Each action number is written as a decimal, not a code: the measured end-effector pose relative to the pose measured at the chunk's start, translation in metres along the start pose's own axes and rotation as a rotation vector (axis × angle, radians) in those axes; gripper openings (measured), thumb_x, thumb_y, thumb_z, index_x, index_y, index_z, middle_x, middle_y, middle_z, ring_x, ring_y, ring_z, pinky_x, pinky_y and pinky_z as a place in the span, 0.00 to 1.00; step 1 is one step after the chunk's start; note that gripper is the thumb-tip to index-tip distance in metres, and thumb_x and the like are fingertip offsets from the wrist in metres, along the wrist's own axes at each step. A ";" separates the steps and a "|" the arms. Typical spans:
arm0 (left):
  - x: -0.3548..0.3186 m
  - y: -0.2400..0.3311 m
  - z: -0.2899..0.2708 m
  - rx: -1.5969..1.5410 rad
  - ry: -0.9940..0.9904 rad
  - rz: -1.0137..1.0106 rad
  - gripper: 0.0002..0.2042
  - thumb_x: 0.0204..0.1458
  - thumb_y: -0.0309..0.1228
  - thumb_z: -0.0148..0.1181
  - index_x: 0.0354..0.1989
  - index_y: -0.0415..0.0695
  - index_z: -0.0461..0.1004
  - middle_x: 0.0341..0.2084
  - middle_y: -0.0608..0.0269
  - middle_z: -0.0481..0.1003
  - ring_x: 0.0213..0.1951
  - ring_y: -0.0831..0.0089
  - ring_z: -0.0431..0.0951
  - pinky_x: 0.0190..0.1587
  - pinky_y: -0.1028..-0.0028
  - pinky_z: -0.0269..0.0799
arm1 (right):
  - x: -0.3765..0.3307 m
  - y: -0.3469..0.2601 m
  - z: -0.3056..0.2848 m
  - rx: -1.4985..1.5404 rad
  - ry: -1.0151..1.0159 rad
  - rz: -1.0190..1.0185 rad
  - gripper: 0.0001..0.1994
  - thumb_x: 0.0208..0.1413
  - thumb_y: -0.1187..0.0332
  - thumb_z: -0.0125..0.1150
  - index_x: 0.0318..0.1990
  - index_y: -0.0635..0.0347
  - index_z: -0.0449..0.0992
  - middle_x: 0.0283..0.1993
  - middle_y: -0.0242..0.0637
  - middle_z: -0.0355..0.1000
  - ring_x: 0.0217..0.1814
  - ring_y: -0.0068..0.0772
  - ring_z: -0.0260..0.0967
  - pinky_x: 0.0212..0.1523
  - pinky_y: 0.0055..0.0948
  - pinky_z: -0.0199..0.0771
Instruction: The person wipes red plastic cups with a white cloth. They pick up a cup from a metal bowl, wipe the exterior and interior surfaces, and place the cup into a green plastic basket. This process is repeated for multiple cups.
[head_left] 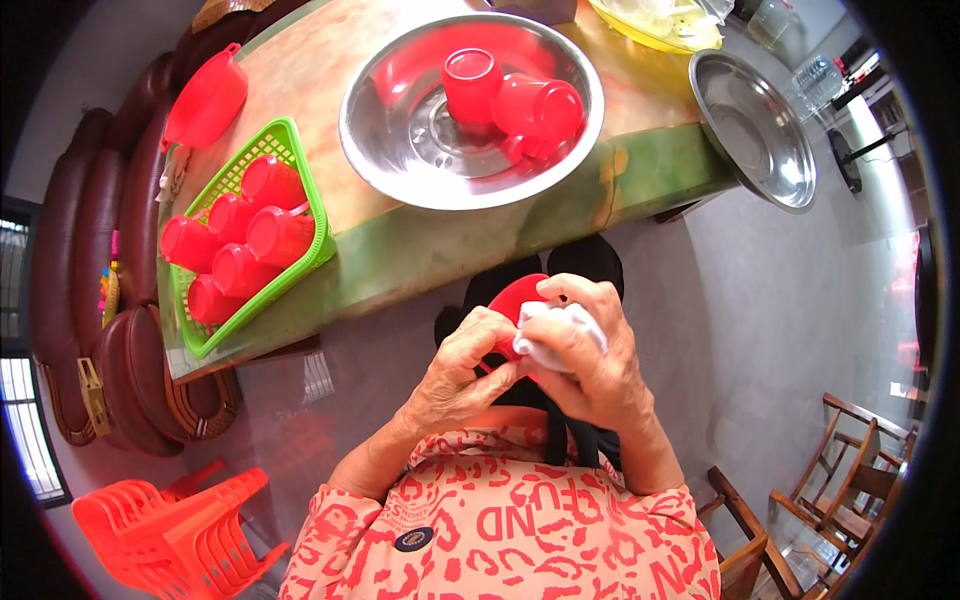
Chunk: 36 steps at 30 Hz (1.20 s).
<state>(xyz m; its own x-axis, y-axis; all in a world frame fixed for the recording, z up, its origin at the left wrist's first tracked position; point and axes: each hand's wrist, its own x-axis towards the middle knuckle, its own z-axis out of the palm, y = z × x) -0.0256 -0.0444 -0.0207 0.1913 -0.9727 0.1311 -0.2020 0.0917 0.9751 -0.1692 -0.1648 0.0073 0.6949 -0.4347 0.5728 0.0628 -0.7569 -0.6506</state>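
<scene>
In front of my body, over my lap, I hold a red plastic cup [515, 295] between both hands. My left hand [465, 365] is closed on the cup's left side, fingers bent round it. A white cloth [560, 335] is bunched in my right hand [605, 350], which presses it against the cup. Much of the cup is hidden behind my fingers and the cloth. Beyond my hands, a large steel basin [370, 165] on the table holds an upside-down red cup [472, 85] and at least one more red cup [540, 110] lying on its side.
A green plastic basket [318, 215] with several red cups stands at the table's [400, 250] left. Behind it sits a red basin [208, 100]. A second steel basin [755, 130] overhangs the right end, near a yellow bowl [655, 30]. Red stools [180, 530] and wooden chairs [830, 470] flank me.
</scene>
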 end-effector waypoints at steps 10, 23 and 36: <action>-0.011 -0.020 0.015 -0.182 -0.010 0.120 0.13 0.43 0.18 0.67 0.38 0.40 0.73 0.32 0.65 0.70 0.39 0.69 0.66 0.44 0.72 0.64 | -0.016 0.020 -0.003 0.472 0.071 0.531 0.09 0.57 0.73 0.56 0.43 0.66 0.73 0.42 0.42 0.72 0.45 0.40 0.69 0.47 0.31 0.69; -0.008 -0.015 0.018 -0.231 0.142 -0.041 0.12 0.48 0.25 0.65 0.40 0.40 0.71 0.35 0.62 0.66 0.39 0.70 0.67 0.46 0.72 0.63 | -0.028 -0.015 0.007 -0.240 -0.010 0.088 0.17 0.50 0.77 0.55 0.50 0.66 0.73 0.51 0.51 0.68 0.51 0.52 0.65 0.53 0.45 0.63; -0.010 -0.010 0.000 -0.370 0.017 0.238 0.10 0.45 0.27 0.69 0.32 0.41 0.72 0.29 0.66 0.69 0.38 0.68 0.65 0.45 0.69 0.63 | -0.012 -0.007 0.008 0.877 0.096 0.786 0.19 0.61 0.63 0.47 0.50 0.70 0.72 0.46 0.41 0.73 0.45 0.29 0.71 0.49 0.26 0.69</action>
<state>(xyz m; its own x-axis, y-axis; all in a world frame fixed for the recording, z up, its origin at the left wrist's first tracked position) -0.0254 -0.0354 -0.0317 0.1970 -0.9118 0.3602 0.1145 0.3863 0.9153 -0.1720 -0.1503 0.0007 0.7082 -0.6945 -0.1271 0.1382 0.3129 -0.9397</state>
